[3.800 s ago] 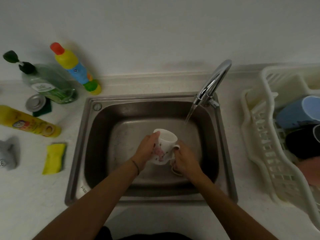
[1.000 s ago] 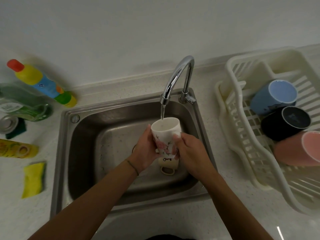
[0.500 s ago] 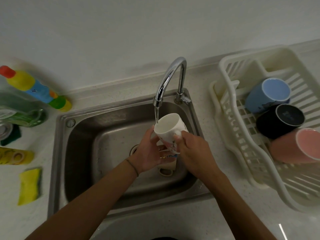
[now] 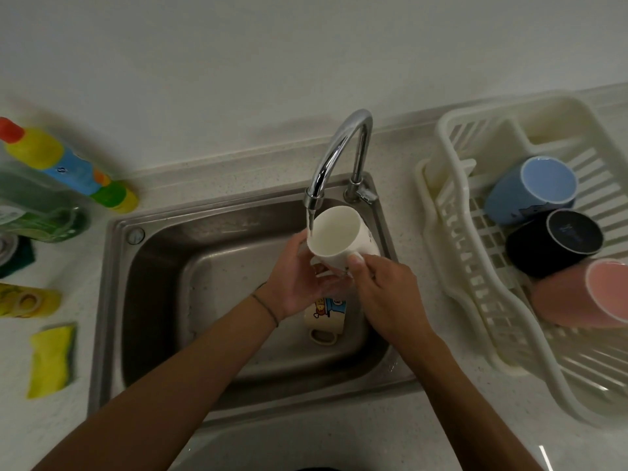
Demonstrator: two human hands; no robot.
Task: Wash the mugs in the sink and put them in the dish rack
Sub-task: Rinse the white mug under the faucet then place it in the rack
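A white ceramic mug point(image 4: 338, 234) is held tilted under the chrome faucet point(image 4: 334, 154) above the steel sink point(image 4: 112, 300). It is cupped from below by the left hand point(image 4: 299, 278), fingers curled; the right hand point(image 4: 384, 288) grip is pinched on its lower rim, both forearms angled inward.

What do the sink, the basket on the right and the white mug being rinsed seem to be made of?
The sink looks like brushed stainless steel: grey, with dull streaky reflections. The dish rack seems to be moulded plastic, cream and matt, with slotted walls. The white mug, held under the tap by the left hand and right hand, looks like glazed ceramic with a smooth thick rim, though plastic cannot be ruled out.
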